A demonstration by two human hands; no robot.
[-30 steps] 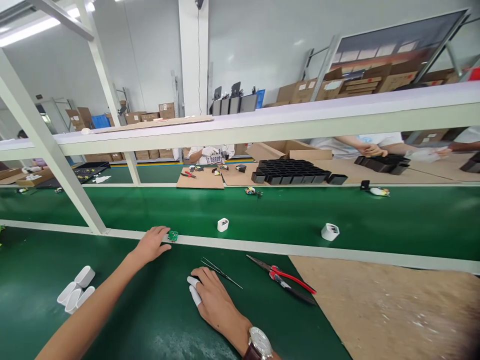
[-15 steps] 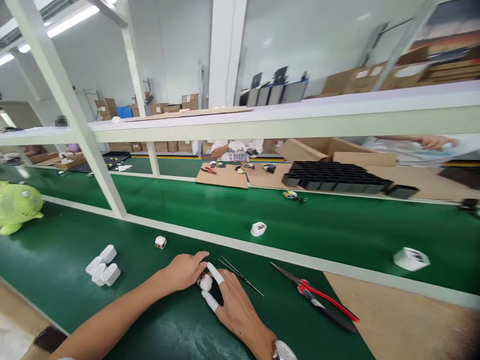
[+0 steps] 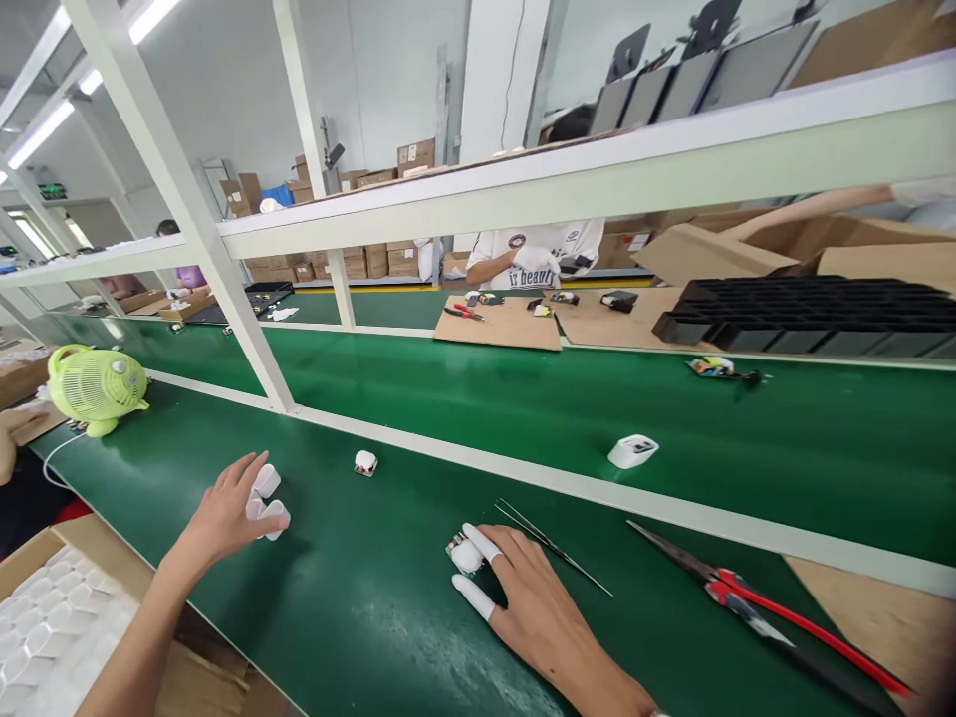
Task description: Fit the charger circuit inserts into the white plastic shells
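Note:
My left hand (image 3: 229,508) is over a small cluster of white plastic cups (image 3: 267,481) on the green bench. Its fingers and thumb are spread, with the thumb tip overlapping one cup; whether it touches is unclear. My right hand (image 3: 523,597) wears white finger cots on thumb and forefinger. Between those two fingertips is a small circuit board (image 3: 467,556) with a white blob on top, resting on the bench. A similar board (image 3: 365,462) stands farther back. Metal tweezers (image 3: 557,548) lie just beyond my right hand.
Long-nose pliers (image 3: 728,588) with red and black handles lie at right, near cardboard. A white housing (image 3: 633,451) sits past the pale divider strip (image 3: 485,472). A green fan (image 3: 99,386) and a box of white cups (image 3: 52,617) are at left. Across, a co-worker's gloved hand (image 3: 536,261) shows.
My left hand has left the circuit board and moved left to the white cups. My right hand stays at the board. The view has shifted, bringing the box of cups into sight.

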